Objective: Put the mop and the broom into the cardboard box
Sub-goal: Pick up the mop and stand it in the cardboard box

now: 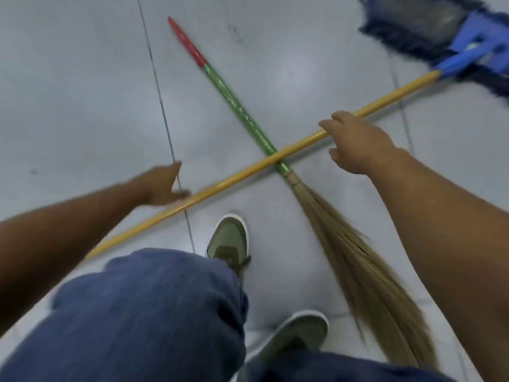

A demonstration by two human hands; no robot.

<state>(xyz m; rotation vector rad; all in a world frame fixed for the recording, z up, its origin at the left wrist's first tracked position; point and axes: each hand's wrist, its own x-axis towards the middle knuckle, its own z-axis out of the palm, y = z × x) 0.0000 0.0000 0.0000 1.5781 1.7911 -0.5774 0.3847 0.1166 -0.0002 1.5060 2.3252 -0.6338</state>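
Observation:
The mop point(242, 176) has a long yellow wooden handle running from lower left to upper right, ending in a blue plastic frame with a dark fringed pad point(429, 26) at the top right. It lies across the broom point(242, 111), whose handle is green with a red end and whose straw bristles point(366, 282) fan out toward the lower right. My right hand point(355, 142) hovers over the mop handle, fingers spread, fingertips touching it. My left hand point(165, 186) is open just beside the handle's lower part. No cardboard box is in view.
Pale grey floor tiles with dark joints point(162, 114) lie all around. My two legs in blue trousers and green shoes point(230, 242) stand close below the crossed handles.

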